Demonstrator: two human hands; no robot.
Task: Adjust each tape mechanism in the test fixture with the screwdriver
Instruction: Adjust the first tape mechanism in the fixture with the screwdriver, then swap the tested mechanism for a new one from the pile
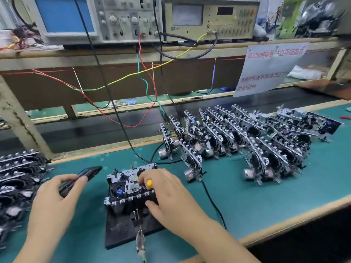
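Right hand (167,192) grips a yellow-handled screwdriver (149,183) over the fixtured tape mechanism (131,185); left hand (57,198) pinches a dark cassette (81,179). Mechanism rows (247,141) crowd the table (266,202) beyond the right hand.

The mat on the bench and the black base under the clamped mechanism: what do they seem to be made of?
The mat looks like matte teal rubber or vinyl: it is smooth and evenly coloured. The base looks like a rigid black board, perhaps plastic or rubber; its surface is dull and scuffed pale.

Open green mat (256,202) right of my fixture (121,234), but upright tape mechanisms (237,137) crowd beyond it, more stacked mechanisms (17,179) wall my left, and a black cable (212,202) crosses the gap.
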